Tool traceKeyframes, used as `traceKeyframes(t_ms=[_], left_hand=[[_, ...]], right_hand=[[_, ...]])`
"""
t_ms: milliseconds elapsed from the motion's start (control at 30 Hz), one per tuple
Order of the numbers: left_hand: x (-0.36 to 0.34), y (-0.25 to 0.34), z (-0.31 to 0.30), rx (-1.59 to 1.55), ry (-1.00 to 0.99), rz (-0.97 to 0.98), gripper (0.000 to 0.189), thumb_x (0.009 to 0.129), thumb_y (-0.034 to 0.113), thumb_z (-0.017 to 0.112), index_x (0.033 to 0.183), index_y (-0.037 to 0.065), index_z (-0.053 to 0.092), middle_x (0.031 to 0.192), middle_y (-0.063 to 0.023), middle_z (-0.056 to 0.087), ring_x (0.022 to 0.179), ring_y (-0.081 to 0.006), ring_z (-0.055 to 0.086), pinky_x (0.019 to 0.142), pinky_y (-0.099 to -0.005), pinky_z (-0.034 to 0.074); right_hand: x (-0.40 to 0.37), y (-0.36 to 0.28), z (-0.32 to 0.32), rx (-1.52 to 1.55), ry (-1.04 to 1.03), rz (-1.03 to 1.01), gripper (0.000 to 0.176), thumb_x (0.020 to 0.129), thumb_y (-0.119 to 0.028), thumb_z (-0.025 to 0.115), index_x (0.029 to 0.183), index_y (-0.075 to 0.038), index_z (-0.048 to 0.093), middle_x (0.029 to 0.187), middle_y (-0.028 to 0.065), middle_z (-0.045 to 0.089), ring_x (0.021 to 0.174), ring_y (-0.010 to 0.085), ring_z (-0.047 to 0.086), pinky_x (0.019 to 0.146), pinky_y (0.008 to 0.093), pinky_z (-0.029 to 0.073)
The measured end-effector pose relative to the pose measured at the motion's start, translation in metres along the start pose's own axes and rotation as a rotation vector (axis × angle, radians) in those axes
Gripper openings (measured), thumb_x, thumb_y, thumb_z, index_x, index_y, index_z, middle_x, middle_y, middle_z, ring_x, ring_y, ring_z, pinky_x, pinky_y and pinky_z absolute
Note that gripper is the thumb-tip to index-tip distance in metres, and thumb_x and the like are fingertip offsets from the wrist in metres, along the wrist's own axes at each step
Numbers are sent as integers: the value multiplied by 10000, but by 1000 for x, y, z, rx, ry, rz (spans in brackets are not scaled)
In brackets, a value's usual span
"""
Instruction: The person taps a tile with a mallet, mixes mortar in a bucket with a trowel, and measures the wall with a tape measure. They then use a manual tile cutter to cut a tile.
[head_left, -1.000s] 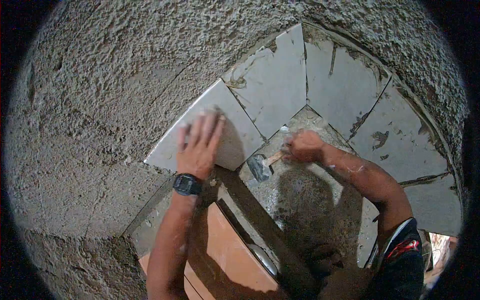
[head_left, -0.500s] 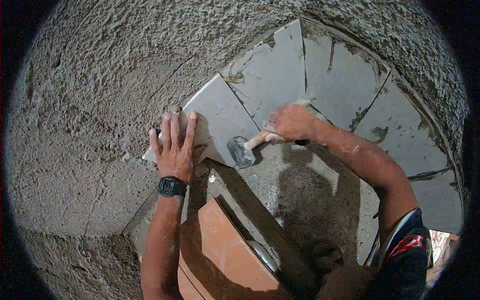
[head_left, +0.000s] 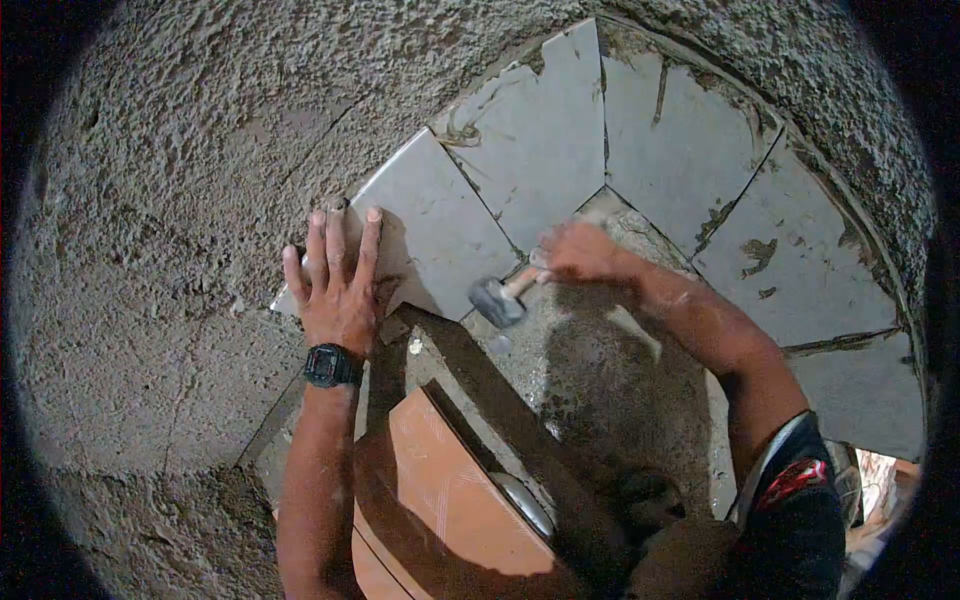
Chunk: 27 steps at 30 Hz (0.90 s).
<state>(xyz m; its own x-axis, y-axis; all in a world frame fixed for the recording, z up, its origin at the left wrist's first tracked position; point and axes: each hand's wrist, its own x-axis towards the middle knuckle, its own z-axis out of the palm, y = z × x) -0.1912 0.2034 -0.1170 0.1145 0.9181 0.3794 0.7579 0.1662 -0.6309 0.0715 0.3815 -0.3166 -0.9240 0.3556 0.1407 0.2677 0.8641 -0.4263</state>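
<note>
My left hand [head_left: 340, 285] lies with its fingers spread on the outer edge of a light grey floor tile [head_left: 440, 225], and a black watch [head_left: 333, 366] is on that wrist. The tile sits at the left end of a curved row. In my right hand [head_left: 585, 252] is a rubber mallet [head_left: 497, 302], gripped by its short wooden handle. Its dark head is close to the tile's inner corner; whether it touches cannot be made out. Mortar smears mark the neighbouring grey tile [head_left: 540, 140].
An orange-brown tile [head_left: 450, 470] lies at the bottom, with a shiny metal object [head_left: 525, 503] beside its edge. Rough plastered wall [head_left: 200, 180] curves around the tiled row. Wet-looking concrete [head_left: 620, 390] lies inside the curve, under shadows.
The mallet has moved slightly right and appears lifted off the tile's corner, with my right hand lower in view. My left hand stays on the tile. The whole view has shifted a little.
</note>
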Motion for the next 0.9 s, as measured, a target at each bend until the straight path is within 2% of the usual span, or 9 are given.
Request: traceKeyframes(t_ms=[133,267,333,467,533,567,633,767,900], left_hand=[[-2,-1,8,-75,54,7,910,734,492,728,1499,303,274,1544,-108,252,1442,-287,182,1138,-509,111],[-2,-2,9,-113,69,1,916,724,473,740,1497,305,279,1542,-107,258,1441,-288,189,1138,-509,115],[-1,-1,9,-147,103,2,912,725,463,740,1497,305,280,1541,-105,262,1441,-288,191,1139,-509,116],[-3,-3,3,-92,27,0,920,726,456,742,1500,304,268,1545,-99,255,1444,-290,182,1144,-510,107],[2,2,5,-167,40,6,932,720,449,750,1501,304,263,1548,-98,249,1446,-291,176,1146,-511,104],[1,2,8,-138,53,4,935,718,440,755,1502,303,263,1549,-99,245,1447,-290,173,1146,-511,103],[-1,-2,6,-102,60,-3,938,717,432,760,1502,302,262,1551,-100,241,1448,-289,170,1147,-512,101],[0,0,4,-71,-3,2,887,749,431,727,1499,303,270,1547,-100,252,1447,-286,173,1147,-507,104],[-1,-2,5,-3,46,12,855,763,421,704,1496,305,280,1527,-98,288,1447,-278,178,1148,-503,105]], right_hand=[[-6,-14,23,-103,376,-100,388,805,-481,630,816,-93,644,752,103,604,718,326,625,661,452,500],[-17,-35,7,-180,249,22,431,805,-510,625,819,-79,636,755,111,600,694,326,625,634,446,501],[-23,-24,18,-271,-93,-47,465,861,-524,581,813,-67,654,912,104,600,862,318,610,716,444,513],[-16,3,57,-216,-25,-219,391,851,-472,608,806,-88,668,871,86,603,861,279,620,722,428,515],[6,24,44,590,311,-350,322,801,-424,626,777,-103,626,763,103,615,728,308,637,641,433,512],[14,19,45,594,318,-341,322,801,-424,626,777,-103,626,763,103,615,728,308,637,641,433,512],[35,0,38,-367,33,-180,369,814,-457,606,750,-93,620,762,111,614,736,322,636,638,443,513],[9,-12,45,-244,203,-159,397,813,-468,600,710,-85,620,779,119,627,749,338,639,627,455,520],[-11,2,35,-247,-46,-113,386,818,-470,598,858,-88,643,815,121,642,749,344,645,619,475,522]])
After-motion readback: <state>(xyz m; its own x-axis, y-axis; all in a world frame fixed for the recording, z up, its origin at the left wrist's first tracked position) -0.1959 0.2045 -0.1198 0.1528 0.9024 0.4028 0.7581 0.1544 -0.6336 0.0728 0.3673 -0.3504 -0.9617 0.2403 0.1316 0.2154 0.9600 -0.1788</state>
